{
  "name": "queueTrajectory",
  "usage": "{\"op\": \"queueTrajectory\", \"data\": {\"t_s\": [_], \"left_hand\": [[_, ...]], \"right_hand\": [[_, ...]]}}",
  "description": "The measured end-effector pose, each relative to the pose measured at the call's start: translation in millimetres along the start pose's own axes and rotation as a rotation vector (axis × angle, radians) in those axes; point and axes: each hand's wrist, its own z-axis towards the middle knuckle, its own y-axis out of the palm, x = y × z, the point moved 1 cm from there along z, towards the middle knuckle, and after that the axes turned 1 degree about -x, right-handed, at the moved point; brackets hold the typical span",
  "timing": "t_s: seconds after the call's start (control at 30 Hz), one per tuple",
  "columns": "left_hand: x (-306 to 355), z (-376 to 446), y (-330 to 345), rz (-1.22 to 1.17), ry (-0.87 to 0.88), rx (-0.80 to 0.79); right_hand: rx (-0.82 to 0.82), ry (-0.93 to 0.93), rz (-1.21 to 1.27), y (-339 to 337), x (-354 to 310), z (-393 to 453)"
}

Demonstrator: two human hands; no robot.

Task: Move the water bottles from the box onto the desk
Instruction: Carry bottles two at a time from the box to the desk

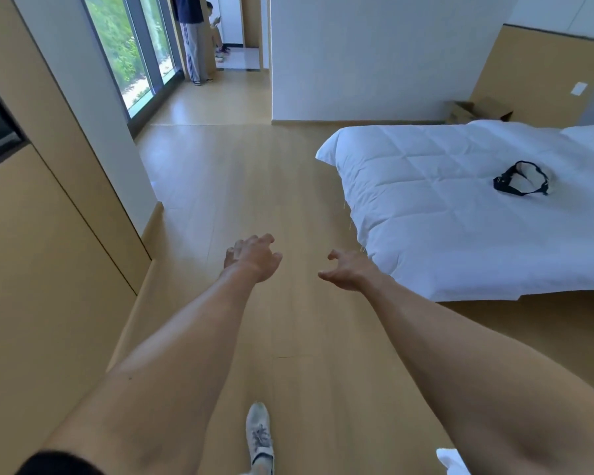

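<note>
Two empty hands, left hand [252, 257], right hand [348, 272]

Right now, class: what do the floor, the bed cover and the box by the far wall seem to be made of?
Floor: probably wood or laminate; plank seams, soft sheen.
Bed cover: white quilted fabric; stitched squares, creases.
Box: brown cardboard, matt; open flaps.

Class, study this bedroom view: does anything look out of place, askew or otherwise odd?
One thing: a black strap-like loop lies loose on the white quilted bed, which is otherwise neatly made. An open brown cardboard box sits on the floor behind the bed. No spill or damage shows.
</note>
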Motion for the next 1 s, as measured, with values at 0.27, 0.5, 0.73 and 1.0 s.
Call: {"op": "queueTrajectory", "data": {"t_s": [0.27, 0.5, 0.73, 1.0], "left_hand": [[-4, 186, -48, 0.017, 0.089, -0.035], [-18, 310, -87, 0.017, 0.096, -0.038], [-26, 431, -111, 0.021, 0.056, -0.029], [-11, 589, -147, 0.034, -0.014, -0.004]], "right_hand": [[-0.014, 0.089, 0.042, -53, -42, 160], [-0.011, 0.093, 0.034, -89, -82, 275], [-0.007, 0.065, 0.031, -121, -108, 399], [-0.037, -0.005, 0.033, -177, -128, 570]]}}
